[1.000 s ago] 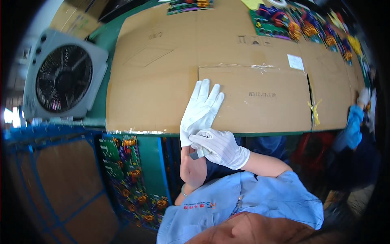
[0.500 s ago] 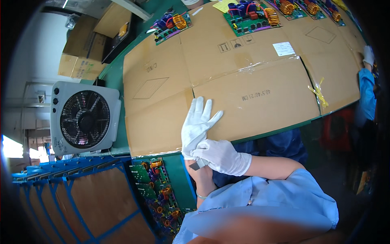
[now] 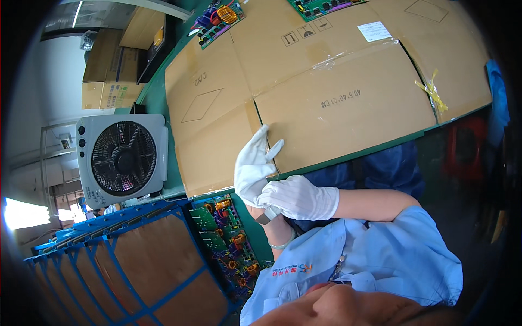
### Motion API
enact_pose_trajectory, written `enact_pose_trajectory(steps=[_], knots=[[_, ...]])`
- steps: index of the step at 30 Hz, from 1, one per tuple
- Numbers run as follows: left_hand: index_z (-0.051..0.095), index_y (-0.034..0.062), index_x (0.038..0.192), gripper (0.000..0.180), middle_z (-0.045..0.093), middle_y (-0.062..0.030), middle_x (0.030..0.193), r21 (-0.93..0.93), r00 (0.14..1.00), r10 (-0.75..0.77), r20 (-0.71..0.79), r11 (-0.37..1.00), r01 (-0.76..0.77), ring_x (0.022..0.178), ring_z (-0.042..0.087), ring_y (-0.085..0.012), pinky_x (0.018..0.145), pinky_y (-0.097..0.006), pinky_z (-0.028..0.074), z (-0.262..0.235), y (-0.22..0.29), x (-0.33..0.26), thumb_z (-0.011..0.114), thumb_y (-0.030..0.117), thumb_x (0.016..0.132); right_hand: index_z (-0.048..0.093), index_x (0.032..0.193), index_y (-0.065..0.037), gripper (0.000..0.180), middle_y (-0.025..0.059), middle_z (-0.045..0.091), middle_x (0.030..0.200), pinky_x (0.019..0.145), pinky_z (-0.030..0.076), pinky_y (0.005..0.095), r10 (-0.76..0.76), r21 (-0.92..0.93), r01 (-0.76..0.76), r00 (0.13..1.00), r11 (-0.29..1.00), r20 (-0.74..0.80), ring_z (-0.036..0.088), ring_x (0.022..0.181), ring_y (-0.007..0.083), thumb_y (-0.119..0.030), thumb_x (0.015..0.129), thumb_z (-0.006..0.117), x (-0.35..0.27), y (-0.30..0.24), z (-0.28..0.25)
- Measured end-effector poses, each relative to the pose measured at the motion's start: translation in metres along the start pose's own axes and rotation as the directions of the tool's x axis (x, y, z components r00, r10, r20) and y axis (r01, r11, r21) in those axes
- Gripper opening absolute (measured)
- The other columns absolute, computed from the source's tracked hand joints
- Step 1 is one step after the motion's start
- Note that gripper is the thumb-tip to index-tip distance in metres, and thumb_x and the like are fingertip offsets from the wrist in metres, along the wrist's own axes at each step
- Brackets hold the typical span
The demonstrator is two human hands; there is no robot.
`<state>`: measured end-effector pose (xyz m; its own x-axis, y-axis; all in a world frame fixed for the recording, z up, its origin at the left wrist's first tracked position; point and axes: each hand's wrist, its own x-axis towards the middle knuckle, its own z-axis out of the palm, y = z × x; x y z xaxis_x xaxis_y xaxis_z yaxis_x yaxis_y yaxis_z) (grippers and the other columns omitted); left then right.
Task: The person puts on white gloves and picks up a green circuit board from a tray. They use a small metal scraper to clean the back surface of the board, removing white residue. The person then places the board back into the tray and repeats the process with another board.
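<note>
My left hand (image 3: 255,169), in a white glove, is raised near the front edge of the cardboard-covered table. Its fingers are stretched out, with the thumb apart. My right hand (image 3: 296,199), also gloved in white, is closed at the left wrist. A short grey strap (image 3: 265,218) sticks out from under its fingers, against the bare skin below the left glove's cuff. The right hand's fingers cover the rest of the strap. Flattened brown cardboard (image 3: 337,108) lies just beyond both hands.
Circuit boards with copper coils (image 3: 220,22) sit at the cardboard's far edge. A grey box fan (image 3: 124,158) stands at the left. More boards (image 3: 232,244) lie beside my left forearm, next to a blue-framed rack (image 3: 147,261). A yellow tie (image 3: 433,93) lies at the right.
The view has shifted, so the far boards sit higher and are partly cut off. My left hand has turned, its fingers now overlapping. The right hand stays closed at the wrist.
</note>
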<state>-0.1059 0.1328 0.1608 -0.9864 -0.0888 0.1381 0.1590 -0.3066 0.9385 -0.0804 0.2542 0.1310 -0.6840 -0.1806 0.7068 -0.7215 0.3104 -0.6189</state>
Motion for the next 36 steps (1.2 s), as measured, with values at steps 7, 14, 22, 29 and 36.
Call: enact_pose_trajectory(steps=[7,14,22,29,36], knots=[[0.029,-0.0097,0.149,0.073,0.037,-0.0297,0.151,-0.026,0.993,0.029,0.113,0.999,-0.027,0.143,0.037,-0.0375,0.119,-0.049,0.035,0.010,0.009,0.057,0.065,0.011,0.089,0.063,0.116,-0.014,0.031,0.0026,0.060,0.097,0.054,0.045,0.0320,0.022,-0.010,-0.021,0.987,1.000,0.158,0.061,0.066,0.0176,-0.016,0.086,0.059,0.001,-0.007,-0.001],[0.051,-0.0070,0.133,0.058,0.038,-0.0329,0.149,0.119,0.924,0.291,0.246,0.938,-0.327,0.142,0.038,-0.0413,0.118,-0.051,0.033,-0.002,0.001,0.059,0.071,0.018,0.085,0.063,0.108,-0.015,0.021,0.0027,0.059,0.086,0.055,0.051,0.0327,0.042,-0.036,-0.041,0.999,0.998,0.031,0.065,0.067,0.0183,-0.021,0.088,0.060,0.011,-0.004,0.003],[0.061,-0.0092,0.124,0.035,0.060,-0.0351,0.128,0.060,0.918,-0.194,0.347,0.981,0.185,0.113,0.065,-0.0387,0.097,-0.044,0.050,-0.028,-0.021,0.069,0.052,0.006,0.094,0.064,0.111,-0.014,0.030,0.0032,0.062,0.094,0.057,0.051,0.0315,0.074,0.075,-0.073,0.997,0.995,-0.008,0.064,0.071,0.0201,-0.010,0.081,0.064,-0.004,0.002,0.005],[0.050,-0.0128,0.134,0.052,0.058,-0.0358,0.124,-0.307,0.989,-0.056,0.136,0.947,0.096,0.112,0.062,-0.0400,0.101,-0.043,0.044,0.002,0.008,0.056,0.049,0.028,0.101,0.059,0.097,-0.014,0.013,0.0037,0.053,0.084,0.052,0.048,0.0276,0.008,-0.108,0.011,0.984,0.994,0.176,0.062,0.066,0.0150,-0.019,0.085,0.060,0.010,-0.012,0.006],[0.052,-0.0095,0.131,0.048,0.063,-0.0300,0.115,-0.192,0.970,0.207,-0.128,0.954,-0.229,0.104,0.063,-0.0333,0.091,-0.039,0.048,0.011,0.005,0.045,0.050,0.029,0.103,0.065,0.074,-0.017,0.011,0.0058,0.059,0.068,0.042,0.048,0.0375,-0.087,-0.103,0.117,0.962,0.988,0.258,0.063,0.053,0.0216,-0.026,0.080,0.063,-0.008,-0.012,0.025]])
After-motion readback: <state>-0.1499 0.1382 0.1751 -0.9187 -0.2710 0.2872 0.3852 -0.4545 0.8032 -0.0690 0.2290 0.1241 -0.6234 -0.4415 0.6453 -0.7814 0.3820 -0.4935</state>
